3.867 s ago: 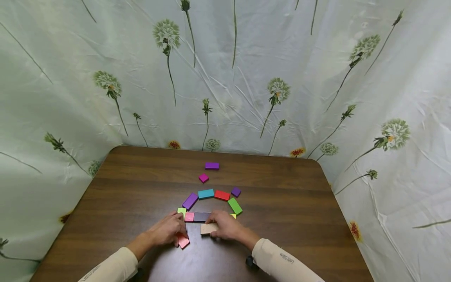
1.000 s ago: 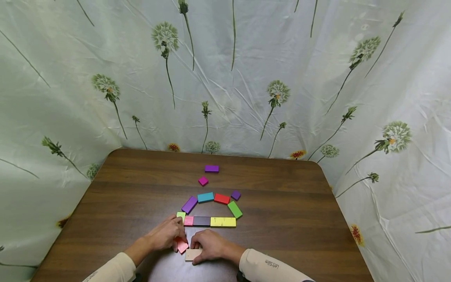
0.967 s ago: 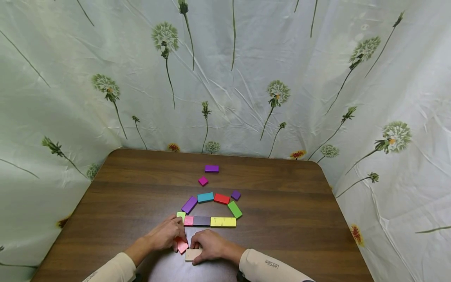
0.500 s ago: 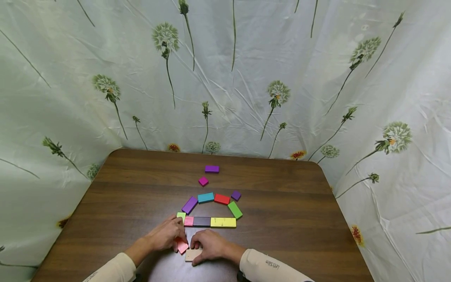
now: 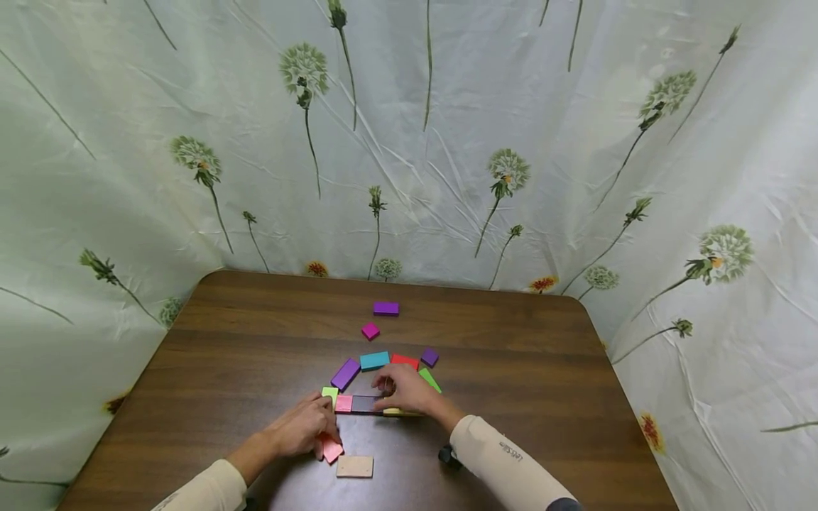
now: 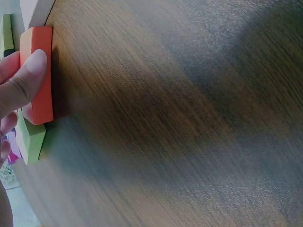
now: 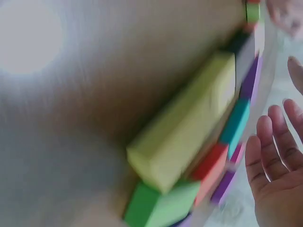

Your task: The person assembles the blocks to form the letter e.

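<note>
My left hand (image 5: pixel 300 428) pinches a salmon-pink block (image 5: pixel 332 450) flat on the table; in the left wrist view the thumb presses on this block (image 6: pixel 42 99), a green block (image 6: pixel 32 142) touching its end. A plain wooden block (image 5: pixel 354 466) lies just right of it, touched by neither hand. My right hand (image 5: pixel 410 392) hovers over the row's right end with loose, spread fingers, partly hiding the yellow block (image 7: pixel 189 118). Left of the yellow one come a dark block (image 5: pixel 364 404), a small pink block (image 5: pixel 344 403) and a lime block (image 5: pixel 329 392).
Behind the row, a purple block (image 5: pixel 346 373), a teal block (image 5: pixel 374 361), a red block (image 5: pixel 405 361) and a green block (image 5: pixel 431 380) form an arch. Beyond lie a small violet block (image 5: pixel 430 356), a magenta block (image 5: pixel 371 331) and another purple block (image 5: pixel 386 309). A floral curtain hangs behind.
My right hand brought the wooden block toward the front beside the salmon-pink one, then let go and moved away to over the yellow block. The left hand stays on its block.
</note>
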Demonstrator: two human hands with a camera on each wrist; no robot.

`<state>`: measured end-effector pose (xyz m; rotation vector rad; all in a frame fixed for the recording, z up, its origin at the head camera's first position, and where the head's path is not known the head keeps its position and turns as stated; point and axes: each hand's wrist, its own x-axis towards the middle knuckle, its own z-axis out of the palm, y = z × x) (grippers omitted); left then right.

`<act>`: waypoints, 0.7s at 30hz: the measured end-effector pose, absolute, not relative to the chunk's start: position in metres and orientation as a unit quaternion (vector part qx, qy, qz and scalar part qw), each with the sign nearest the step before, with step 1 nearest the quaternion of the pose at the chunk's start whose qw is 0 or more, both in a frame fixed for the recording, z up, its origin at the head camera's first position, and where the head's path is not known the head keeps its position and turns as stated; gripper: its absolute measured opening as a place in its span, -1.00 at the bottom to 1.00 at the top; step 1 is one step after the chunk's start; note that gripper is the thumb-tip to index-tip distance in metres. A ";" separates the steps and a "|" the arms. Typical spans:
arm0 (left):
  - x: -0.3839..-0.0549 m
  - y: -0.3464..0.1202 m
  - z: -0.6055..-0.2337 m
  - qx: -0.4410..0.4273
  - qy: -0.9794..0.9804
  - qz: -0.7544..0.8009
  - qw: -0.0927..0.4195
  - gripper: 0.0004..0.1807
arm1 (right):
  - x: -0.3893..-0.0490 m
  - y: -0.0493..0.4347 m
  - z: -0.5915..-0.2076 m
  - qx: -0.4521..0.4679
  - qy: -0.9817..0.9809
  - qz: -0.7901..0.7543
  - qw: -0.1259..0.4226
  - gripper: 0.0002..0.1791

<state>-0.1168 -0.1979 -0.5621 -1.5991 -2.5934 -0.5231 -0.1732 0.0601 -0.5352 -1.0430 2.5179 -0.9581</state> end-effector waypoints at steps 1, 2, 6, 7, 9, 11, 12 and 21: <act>-0.117 -0.198 -0.562 -0.516 -0.839 -0.170 0.024 -0.70 | -0.181 0.063 -0.534 -0.350 0.868 -0.332 0.118 -0.65; -0.117 -0.198 -0.562 -0.516 -0.840 -0.168 0.025 -0.70 | -0.188 0.067 -0.534 -0.343 0.870 -0.337 0.110 -0.65; -0.115 -0.197 -0.560 -0.510 -0.845 -0.160 0.014 -0.69 | -0.215 0.074 -0.531 -0.294 0.888 -0.339 0.100 -0.66; -0.115 -0.197 -0.559 -0.510 -0.846 -0.157 0.012 -0.69 | -0.222 0.075 -0.530 -0.285 0.890 -0.341 0.101 -0.66; -0.115 -0.197 -0.558 -0.508 -0.847 -0.157 0.005 -0.70 | -0.236 0.076 -0.530 -0.270 0.893 -0.345 0.101 -0.67; -0.115 -0.197 -0.558 -0.509 -0.847 -0.156 0.004 -0.70 | -0.250 0.075 -0.530 -0.267 0.893 -0.349 0.095 -0.69; -0.115 -0.197 -0.559 -0.510 -0.846 -0.157 0.004 -0.71 | -0.261 0.075 -0.538 -0.277 0.890 -0.353 0.080 -0.68; -0.118 -0.198 -0.562 -0.531 -0.833 -0.153 0.029 -0.73 | -0.306 0.053 -0.537 -0.214 0.916 -0.338 0.041 -0.64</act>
